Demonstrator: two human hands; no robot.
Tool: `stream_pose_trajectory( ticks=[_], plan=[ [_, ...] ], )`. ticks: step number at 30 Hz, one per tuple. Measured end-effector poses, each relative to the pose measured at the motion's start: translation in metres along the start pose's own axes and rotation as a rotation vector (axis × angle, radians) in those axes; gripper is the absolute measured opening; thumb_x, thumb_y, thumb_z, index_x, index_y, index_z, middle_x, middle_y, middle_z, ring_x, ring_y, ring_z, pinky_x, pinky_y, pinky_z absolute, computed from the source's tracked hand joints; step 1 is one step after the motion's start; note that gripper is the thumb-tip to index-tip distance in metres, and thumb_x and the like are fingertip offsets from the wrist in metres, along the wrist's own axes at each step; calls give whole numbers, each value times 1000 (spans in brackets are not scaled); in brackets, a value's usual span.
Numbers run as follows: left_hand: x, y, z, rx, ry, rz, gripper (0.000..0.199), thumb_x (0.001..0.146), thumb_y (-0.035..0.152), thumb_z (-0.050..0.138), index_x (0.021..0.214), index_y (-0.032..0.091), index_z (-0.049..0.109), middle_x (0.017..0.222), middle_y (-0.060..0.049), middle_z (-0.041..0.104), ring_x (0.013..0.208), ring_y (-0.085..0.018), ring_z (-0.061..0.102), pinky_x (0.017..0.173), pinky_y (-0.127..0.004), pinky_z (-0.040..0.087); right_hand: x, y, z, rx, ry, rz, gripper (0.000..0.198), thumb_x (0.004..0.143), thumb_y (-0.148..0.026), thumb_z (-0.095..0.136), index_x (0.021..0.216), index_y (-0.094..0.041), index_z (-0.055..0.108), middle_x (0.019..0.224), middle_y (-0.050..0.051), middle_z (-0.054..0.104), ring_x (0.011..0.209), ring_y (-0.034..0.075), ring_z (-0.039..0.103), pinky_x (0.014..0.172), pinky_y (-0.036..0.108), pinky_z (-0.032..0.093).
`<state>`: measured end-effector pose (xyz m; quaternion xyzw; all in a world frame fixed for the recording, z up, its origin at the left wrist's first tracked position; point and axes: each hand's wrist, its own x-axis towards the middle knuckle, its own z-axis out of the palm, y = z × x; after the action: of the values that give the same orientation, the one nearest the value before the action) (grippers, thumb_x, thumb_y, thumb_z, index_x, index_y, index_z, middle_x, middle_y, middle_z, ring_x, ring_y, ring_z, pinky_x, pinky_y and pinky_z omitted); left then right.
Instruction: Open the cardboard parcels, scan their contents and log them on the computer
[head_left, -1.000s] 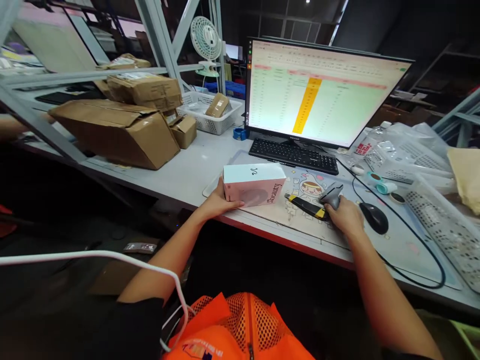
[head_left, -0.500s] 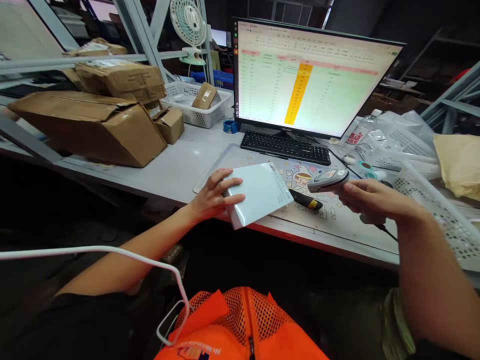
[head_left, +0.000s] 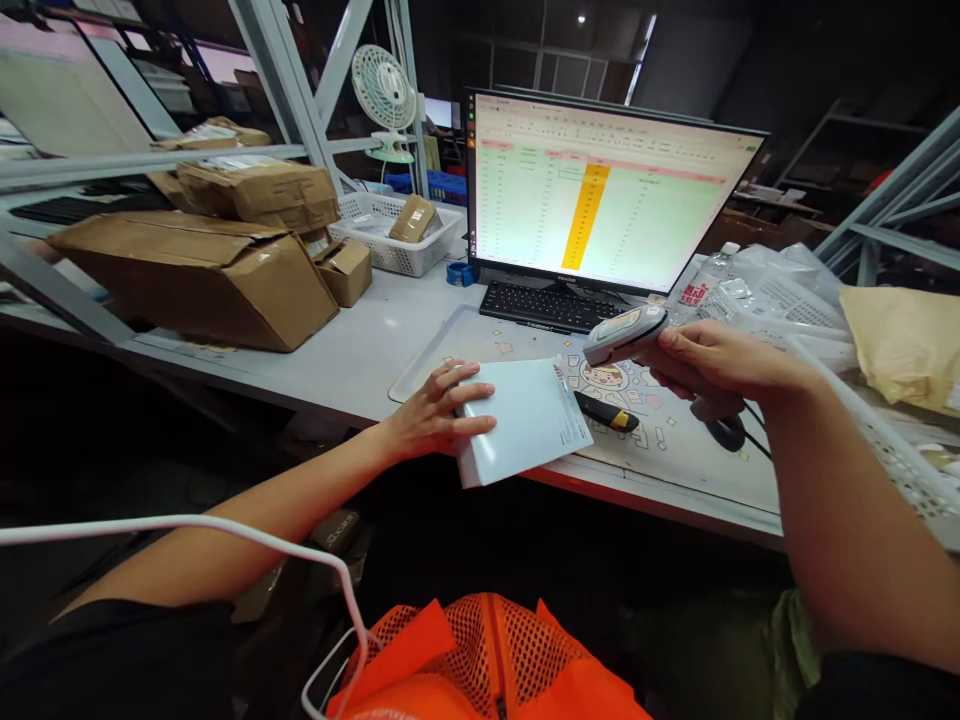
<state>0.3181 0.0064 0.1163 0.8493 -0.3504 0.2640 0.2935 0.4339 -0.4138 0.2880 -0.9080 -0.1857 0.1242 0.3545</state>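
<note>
Some scanner [head_left: 624, 334] handle hidden; box [head_left: 521, 415] print illegible

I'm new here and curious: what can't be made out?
In the head view:
Inside of the light blue box: hidden by its walls.
Its fine print: too small.
Grip of the scanner: partly covered by the right hand.
One end of the knife: behind the box.
Writing on the monitor: too small, blurred.

An orange mesh vest [head_left: 536, 640] with a zipper [head_left: 496, 650] tops black sleeves [head_left: 142, 655].
</note>
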Motion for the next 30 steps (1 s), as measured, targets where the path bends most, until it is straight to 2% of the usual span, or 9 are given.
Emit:
stream_pose_trajectory(
  ticks=[2,5,8,10,13,17,21,25,30],
  plan=[
    [-4,1,-4,-120,112,-124,60,75,50,95,125,32,68,136,-12,66,141,-39,54,124,-67,41,3,5,9,12,-68,52,73,92,-90,53,89,-19,67,70,5,61,44,11,44,35,25,37],
    [-7,-1,-12,-385,359,-416,83,80,59,90,146,22,56,137,-18,66,134,-40,61,115,-61,53,14,27,25,-71,30,107,64,99,-81,49,93,-19,64,71,5,64,40,11,42,33,26,33],
    [-3,-10,-19,-760,548,-618,79,89,72,76,145,19,58,130,-16,71,130,-38,65,110,-56,58,31,63,43,-280,143,166,51,103,-64,51,109,-17,68,78,10,72,52,21,61,45,31,47],
    [0,-15,-23,-959,633,-669,77,91,78,67,142,20,61,133,-15,72,127,-37,67,104,-55,61,43,90,59,-443,198,147,48,104,-55,52,122,-13,69,95,17,77,80,31,74,69,39,59],
    [2,-16,-24,-1159,681,-720,73,93,77,58,137,19,64,133,-18,72,113,-35,71,90,-52,65,57,125,86,-600,248,74,58,105,-46,49,144,-5,60,130,26,72,118,40,70,99,48,56],
    [5,-9,-18,-1399,607,-755,73,88,66,61,137,12,63,116,-20,73,82,-25,69,72,-40,61,65,157,110,-642,289,12,75,103,-48,43,159,3,43,148,30,60,130,42,64,107,52,53],
    [8,-7,-14,-1522,490,-764,75,86,56,66,148,14,56,102,-14,70,67,-18,62,62,-32,56,60,181,90,-551,324,-34,85,96,-66,43,154,-6,54,129,22,73,113,41,71,100,55,56],
    [6,-12,-9,-1498,412,-720,86,83,61,71,153,14,51,99,-12,68,67,-17,63,61,-30,54,42,222,41,-589,539,-37,89,92,-79,35,144,-13,65,129,26,71,118,49,67,100,65,55],
    [-17,0,-40,-1133,506,-710,78,87,73,69,146,22,60,106,-14,72,77,-23,69,67,-38,60,20,288,18,-640,683,4,90,87,-87,36,140,-22,70,142,25,65,133,54,59,107,71,50]
  ],
)
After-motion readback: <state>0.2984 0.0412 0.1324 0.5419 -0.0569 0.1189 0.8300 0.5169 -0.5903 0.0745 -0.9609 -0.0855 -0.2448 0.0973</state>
